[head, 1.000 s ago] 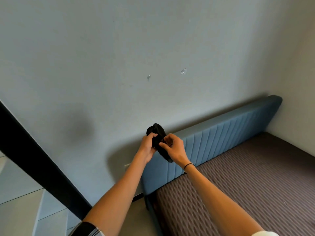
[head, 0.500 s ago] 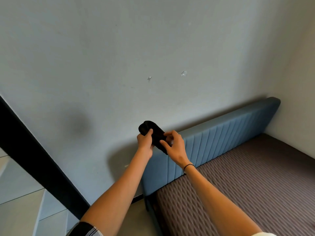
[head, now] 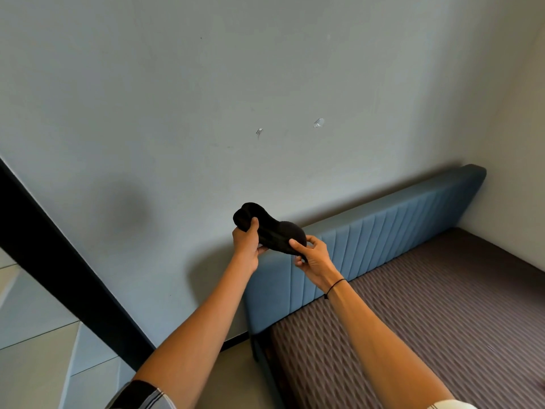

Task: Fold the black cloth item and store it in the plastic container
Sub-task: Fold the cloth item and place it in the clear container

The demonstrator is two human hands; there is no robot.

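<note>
Cloth: a black cloth, bundled into a long soft roll, is held up in the air in front of the headboard's near end. It tilts, with its left end higher and its right end lower. It touches neither the bed nor the wall.
Left hand: the left hand grips the higher left end of the cloth. Its thumb lies over the front of the cloth and its fingers curl behind and below, closed on the fabric.
Right hand: the right hand holds the lower right end of the cloth. The thumb presses the front face and the other fingers wrap round the end, narrow and closed on the fabric.
Wristband: a thin black band circles the right wrist, below the headboard's top edge in the view.
Headboard: a blue padded headboard with upright stitched ribs stands against the wall and runs off to the right behind the hands.
Mattress: a brown mattress with a woven diamond pattern lies at the foot of the headboard, under the right forearm.
Wall: a pale grey wall rises behind the headboard; two small scraps of clear tape stick to it well above the headboard.
Beam: a black slanted beam crosses well left of the headboard.
Floor: pale floor tiles show left of the beam, far from the headboard.
Sleeve: a striped sleeve covers the left upper arm at the bottom edge.
</note>
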